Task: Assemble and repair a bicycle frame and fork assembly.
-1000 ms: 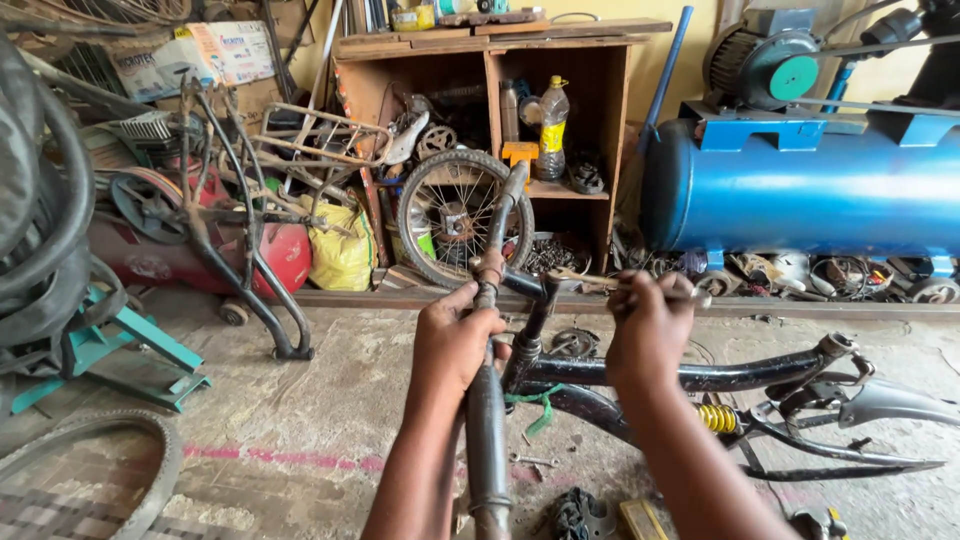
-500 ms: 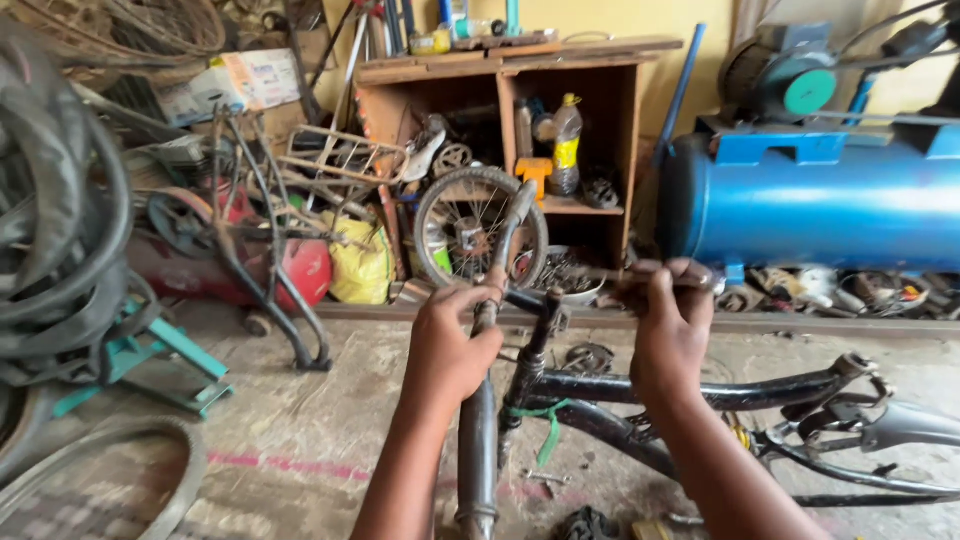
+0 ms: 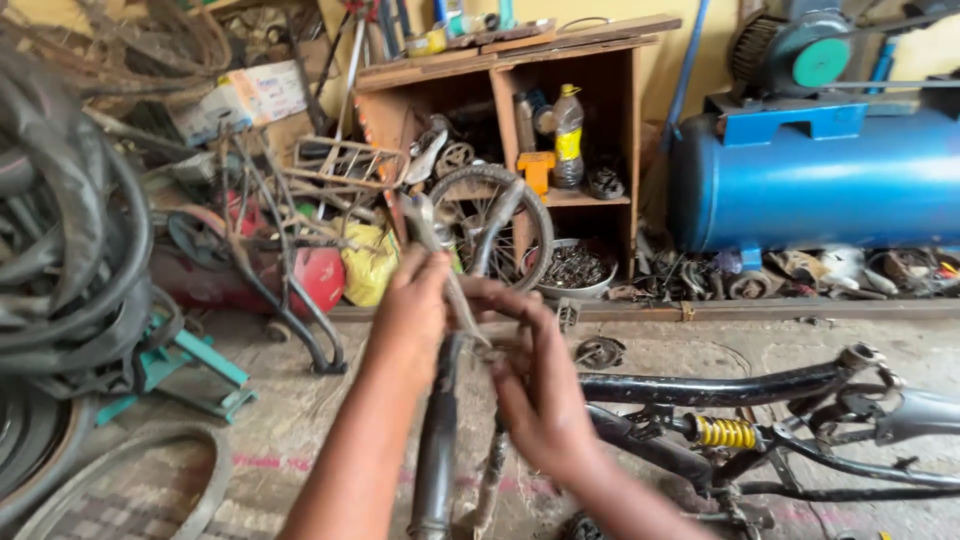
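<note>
Two bare hands meet over a dark bicycle fork (image 3: 438, 450) standing upright in the middle of a cluttered workshop floor. Left hand (image 3: 412, 315) is clenched around a metal tool (image 3: 425, 222) that rises above the fist, while right hand (image 3: 535, 385) curls its fingers at the fork's top, though what it grasps is too blurred to tell. Just right lies a black bicycle frame (image 3: 720, 388) with a yellow spring (image 3: 725, 432); behind stand a blue tank (image 3: 820, 180) and a wooden shelf (image 3: 590, 110).
</note>
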